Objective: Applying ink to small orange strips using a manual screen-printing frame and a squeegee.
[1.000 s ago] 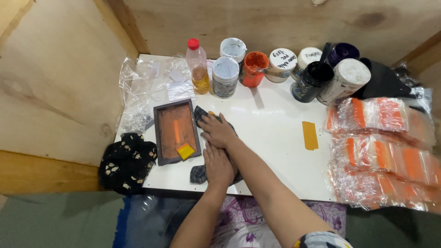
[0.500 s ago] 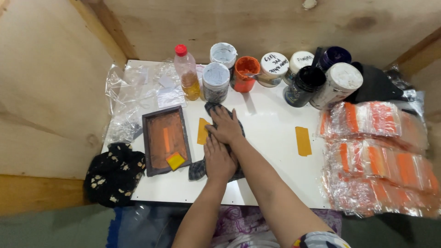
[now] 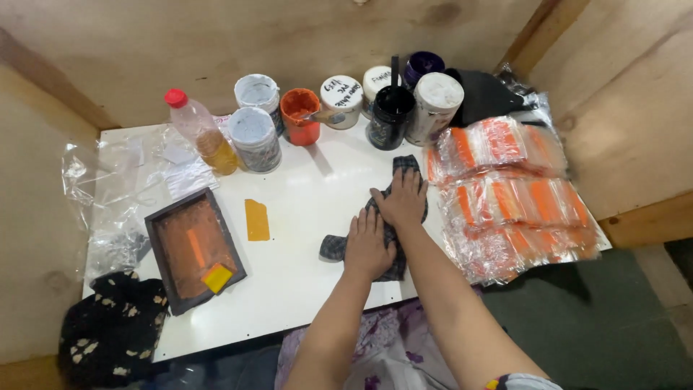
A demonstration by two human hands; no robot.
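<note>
**A:** What lies under the hands?

**B:** A dark checked cloth rag (image 3: 375, 224), crumpled on the white tabletop (image 3: 310, 282), towards its right half and near the front edge. Both hands press flat on it.

**A:** And the fingers?

**B:** The left hand (image 3: 367, 244) lies palm down on the lower part of the rag, fingers straight and close together, tips pointing away from the person. The right hand (image 3: 401, 202) sits just beyond it on the upper part, fingers slightly fanned, flat on the fabric. Neither hand pinches or grips anything; both rest open on the cloth, touching each other.

**A:** What is closest around it?

**B:** Just to the right, a pile of clear plastic packets with orange contents (image 3: 505, 195). To the left, apart from the rag, a flat yellow-orange rectangular piece (image 3: 256, 219) lies on the table.

**A:** The containers?

**B:** Further left, a dark-framed rectangular tray (image 3: 193, 249) coated orange inside, with a small yellow block (image 3: 216, 277) at its near corner. Along the back: a clear plastic bottle with a red cap (image 3: 198, 133) holding amber liquid, two grey-white tubs (image 3: 254, 137), an open orange pot (image 3: 300, 115) of orange paint, white-lidded jars (image 3: 341, 101), and a black jar (image 3: 390, 115) with a stick standing in it.
</note>
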